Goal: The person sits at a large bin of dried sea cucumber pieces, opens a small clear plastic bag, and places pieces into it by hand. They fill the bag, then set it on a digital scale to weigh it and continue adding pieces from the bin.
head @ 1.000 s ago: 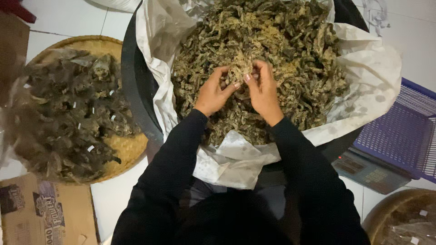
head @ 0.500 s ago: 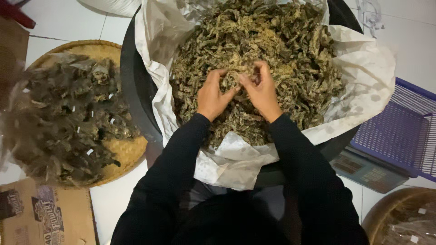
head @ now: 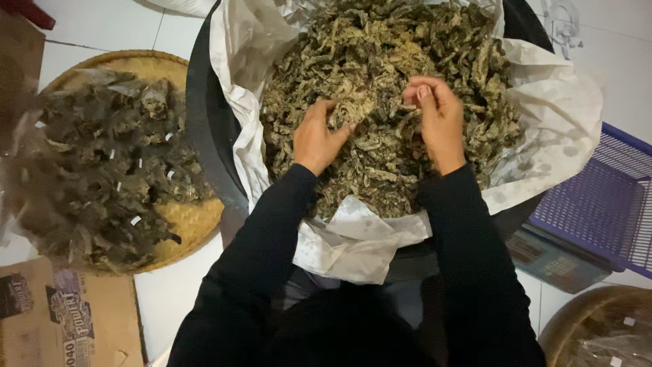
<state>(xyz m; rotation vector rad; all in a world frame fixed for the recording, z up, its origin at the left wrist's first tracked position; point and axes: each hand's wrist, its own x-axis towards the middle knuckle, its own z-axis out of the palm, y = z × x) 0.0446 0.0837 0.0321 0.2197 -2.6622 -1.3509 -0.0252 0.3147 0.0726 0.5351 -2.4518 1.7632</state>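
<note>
A big black tub [head: 204,149] lined with white paper [head: 353,238] is heaped with dried, curled greenish-brown pieces [head: 380,75]. My left hand [head: 318,136] rests on the heap, fingers curled around a small clump of the dried pieces. My right hand [head: 438,119] hovers just to the right of it, fingertips pinched together on a bit of the same stuff. Both arms are in black sleeves.
At left, a round woven tray [head: 176,224] carries small clear bags of dark dried pieces. A cardboard box [head: 68,319] lies at lower left. A purple plastic basket [head: 598,204] sits on a scale [head: 553,261] at right. Another woven tray [head: 598,326] peeks in lower right.
My hands were close together on the heap; now they have drawn apart, the right hand lifting up and to the right with a pinch of pieces.
</note>
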